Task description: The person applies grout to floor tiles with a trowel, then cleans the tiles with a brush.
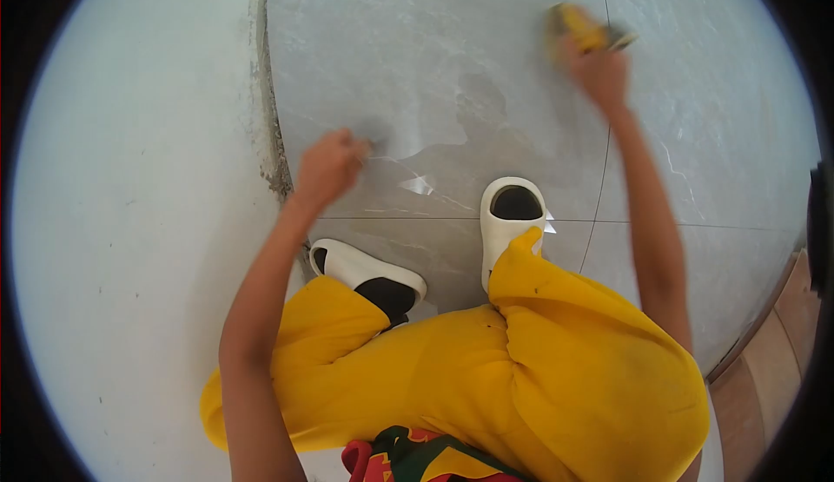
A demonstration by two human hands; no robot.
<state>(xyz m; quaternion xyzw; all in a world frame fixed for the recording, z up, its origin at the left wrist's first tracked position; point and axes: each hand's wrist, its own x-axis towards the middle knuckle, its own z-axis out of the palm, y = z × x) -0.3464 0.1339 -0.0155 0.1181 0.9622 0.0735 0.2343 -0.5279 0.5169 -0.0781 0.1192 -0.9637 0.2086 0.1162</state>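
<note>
Left hand (332, 168): fingers curled in, fist-like, outlines soft with blur. Left wrist (304, 208) just behind the fist, near straight; left forearm (261, 308) slants back toward the body. Right hand (599, 74): well apart from the left, reaching farther out, fingers bent round in a grip, blurred. Right wrist (619, 119) behind that grip; right forearm (647, 195) runs back, arm extended.

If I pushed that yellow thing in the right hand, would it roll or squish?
The yellow thing looks chunky, not round, so it probably wouldn't roll. It may be light, since just the right hand grips it. The floor tiles look smooth, so it might slide. It's too blurred to tell squishiness.
</note>
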